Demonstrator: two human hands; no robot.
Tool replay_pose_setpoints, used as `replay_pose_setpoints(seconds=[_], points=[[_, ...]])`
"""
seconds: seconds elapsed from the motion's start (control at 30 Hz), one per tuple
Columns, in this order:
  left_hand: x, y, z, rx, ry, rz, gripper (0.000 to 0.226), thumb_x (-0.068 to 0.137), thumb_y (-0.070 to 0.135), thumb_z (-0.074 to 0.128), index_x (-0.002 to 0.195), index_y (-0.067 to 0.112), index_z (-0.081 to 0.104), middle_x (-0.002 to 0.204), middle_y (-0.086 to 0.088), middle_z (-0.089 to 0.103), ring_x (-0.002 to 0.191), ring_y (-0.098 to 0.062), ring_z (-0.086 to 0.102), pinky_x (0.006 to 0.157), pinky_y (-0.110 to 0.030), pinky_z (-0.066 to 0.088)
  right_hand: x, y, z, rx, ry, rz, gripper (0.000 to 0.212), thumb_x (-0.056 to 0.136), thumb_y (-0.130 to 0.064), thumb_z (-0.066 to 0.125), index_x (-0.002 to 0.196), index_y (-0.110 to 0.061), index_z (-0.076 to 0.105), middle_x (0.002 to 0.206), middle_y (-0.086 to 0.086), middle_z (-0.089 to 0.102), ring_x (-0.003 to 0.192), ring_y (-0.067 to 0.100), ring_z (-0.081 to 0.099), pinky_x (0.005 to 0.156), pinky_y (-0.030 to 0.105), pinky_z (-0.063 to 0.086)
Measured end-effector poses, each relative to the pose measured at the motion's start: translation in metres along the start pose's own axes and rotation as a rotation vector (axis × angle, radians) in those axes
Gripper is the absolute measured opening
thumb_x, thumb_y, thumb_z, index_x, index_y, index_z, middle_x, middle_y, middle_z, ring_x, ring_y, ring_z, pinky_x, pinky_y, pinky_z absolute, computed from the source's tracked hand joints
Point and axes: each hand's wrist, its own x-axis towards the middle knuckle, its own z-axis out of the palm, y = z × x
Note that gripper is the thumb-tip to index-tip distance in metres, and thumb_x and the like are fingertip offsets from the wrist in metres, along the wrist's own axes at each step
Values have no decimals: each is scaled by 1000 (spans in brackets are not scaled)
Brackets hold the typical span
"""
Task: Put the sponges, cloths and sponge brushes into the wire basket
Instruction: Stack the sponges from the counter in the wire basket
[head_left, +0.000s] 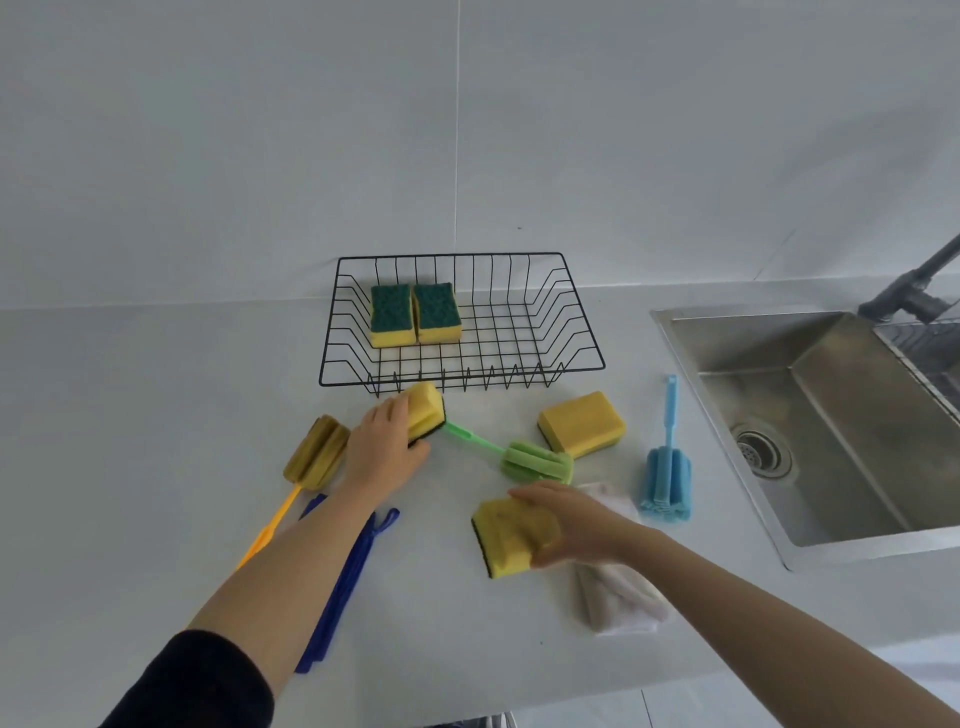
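A black wire basket (545, 312) stands at the back of the counter with two yellow-and-green sponges (414, 313) lying side by side in its left part. My left hand (384, 447) grips a yellow sponge (425, 410) just in front of the basket's near rim. My right hand (569, 522) is closed on another yellow sponge (506, 535), green side down, above a pale cloth (621, 597). A third yellow sponge (582, 423) lies loose. A green sponge brush (535, 461), a blue one (666, 480) and a yellow one (317, 452) lie on the counter. A blue cloth (345, 582) lies partly under my left forearm.
A steel sink (831, 415) is sunk into the counter at the right, with a dark tap (914, 286) behind it. A white wall rises behind the basket. The counter's front edge (519, 709) runs along the bottom.
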Motion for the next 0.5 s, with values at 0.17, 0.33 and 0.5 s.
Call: replay_pose_setpoints(seconds=[0.17,0.33,0.5], points=[[-5,7,-13,-395,-18,-169,49,86,24,54,130,11,37,92,-4,56,79,-20,56,60,-30,47,7,-8,-27,508,-1,61,70,77,-20,70,137,-28,35,132,-2,42,114,11,41,93,23,32],[-11,17,-30,-862,-38,-402,34,88,18,50,120,13,41,95,-8,56,88,-26,59,69,-35,52,27,-10,-51,1054,33,48,29,79,-28,61,106,-32,51,104,-3,53,94,13,52,79,28,43],[8,17,-64,-1278,-51,-531,11,91,17,43,99,21,50,102,-10,57,92,-23,57,71,-33,51,56,-16,-78,1421,127,100,31,92,-36,39,109,-14,52,98,13,59,86,28,61,62,35,56]])
